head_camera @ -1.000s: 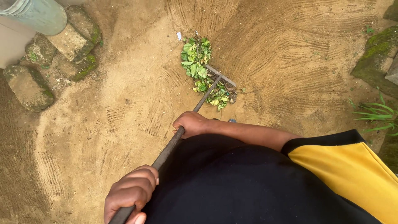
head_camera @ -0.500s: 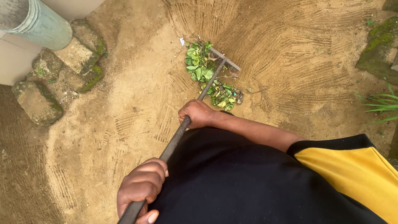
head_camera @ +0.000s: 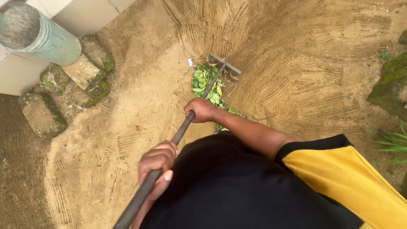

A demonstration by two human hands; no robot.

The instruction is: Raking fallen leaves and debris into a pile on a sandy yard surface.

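Two hands grip one rake over combed sandy ground (head_camera: 296, 63), which fills most of the view. Left of the leaf pile, mossy stones (head_camera: 85, 72) sit below a pale pipe (head_camera: 38, 36). The rake (head_camera: 182, 131) runs from the lower frame up past the pile, its head (head_camera: 224, 63) resting on the soil just beyond the leaves (head_camera: 207, 85). The left hand (head_camera: 157, 163) is clenched round the handle low down; the right hand (head_camera: 201, 110) is wrapped round it nearer the pile. To rake well, I judge the tines should stay flat and light on the sand, drawing the leaves together. A white scrap (head_camera: 190, 62) lies at the pile's far left edge.
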